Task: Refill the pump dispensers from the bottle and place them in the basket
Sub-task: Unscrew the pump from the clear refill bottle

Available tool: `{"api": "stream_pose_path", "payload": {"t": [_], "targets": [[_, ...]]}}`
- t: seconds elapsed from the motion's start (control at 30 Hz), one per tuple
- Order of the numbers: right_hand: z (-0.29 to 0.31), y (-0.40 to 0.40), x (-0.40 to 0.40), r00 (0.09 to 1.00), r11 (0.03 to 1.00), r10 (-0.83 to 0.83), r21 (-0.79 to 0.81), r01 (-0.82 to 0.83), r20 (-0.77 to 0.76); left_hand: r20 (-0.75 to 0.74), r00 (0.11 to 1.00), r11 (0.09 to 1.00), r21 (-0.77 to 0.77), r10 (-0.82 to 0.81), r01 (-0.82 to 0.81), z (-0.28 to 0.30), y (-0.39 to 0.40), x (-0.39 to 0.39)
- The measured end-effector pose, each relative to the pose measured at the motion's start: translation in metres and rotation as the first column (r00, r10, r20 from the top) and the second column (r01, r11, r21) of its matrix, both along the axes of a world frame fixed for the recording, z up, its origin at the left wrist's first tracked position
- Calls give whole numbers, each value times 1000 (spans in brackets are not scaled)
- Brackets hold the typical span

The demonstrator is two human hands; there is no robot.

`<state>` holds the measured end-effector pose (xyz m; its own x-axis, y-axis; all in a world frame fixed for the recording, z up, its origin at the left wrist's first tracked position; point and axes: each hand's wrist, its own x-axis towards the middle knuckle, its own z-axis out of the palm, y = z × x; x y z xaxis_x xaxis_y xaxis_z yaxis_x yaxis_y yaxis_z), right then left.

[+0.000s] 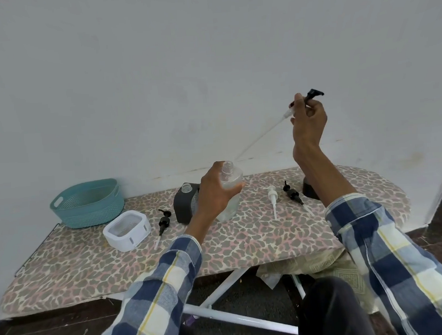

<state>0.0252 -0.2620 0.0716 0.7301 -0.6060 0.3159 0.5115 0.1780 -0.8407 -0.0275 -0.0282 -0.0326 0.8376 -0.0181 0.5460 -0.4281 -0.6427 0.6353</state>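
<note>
My left hand (214, 191) grips a clear dispenser bottle (230, 192) with an open neck, standing on the ironing board (219, 242). My right hand (307, 123) is raised high and pinches a black pump head (313, 94); its long clear tube (262, 136) slants down-left with its tip just above the bottle's mouth. A dark grey bottle (184, 204) with an open neck stands just left of the clear one. A teal basket (87, 202) sits at the far left of the board.
A white square container (126, 230) lies near the basket. Loose pumps lie on the board: a black one (163, 222), a white one (272, 199), another black one (292, 195). A dark object (309, 187) is partly hidden behind my right forearm. The wall runs close behind.
</note>
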Motion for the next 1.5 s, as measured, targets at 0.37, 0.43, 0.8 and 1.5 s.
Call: {"api": "stream_pose_path", "payload": {"t": [0.37, 0.43, 0.8, 1.5], "targets": [[-106, 25, 33, 909, 891, 43, -395, -223, -415, -40, 999, 999, -34, 19, -21, -3, 10, 10], [-118, 35, 37, 873, 807, 48, -496, -320, -485, -44, 999, 999, -46, 23, -25, -5, 11, 11], [-171, 65, 63, 769, 409, -17, -706, -578, -640, -28, 1000, 998, -60, 7, -8, -9, 13, 18], [-163, 102, -24, 747, 546, 491, -510, -665, -449, -162, 981, 995, 1, -103, 104, -14, 45, 15]]}}
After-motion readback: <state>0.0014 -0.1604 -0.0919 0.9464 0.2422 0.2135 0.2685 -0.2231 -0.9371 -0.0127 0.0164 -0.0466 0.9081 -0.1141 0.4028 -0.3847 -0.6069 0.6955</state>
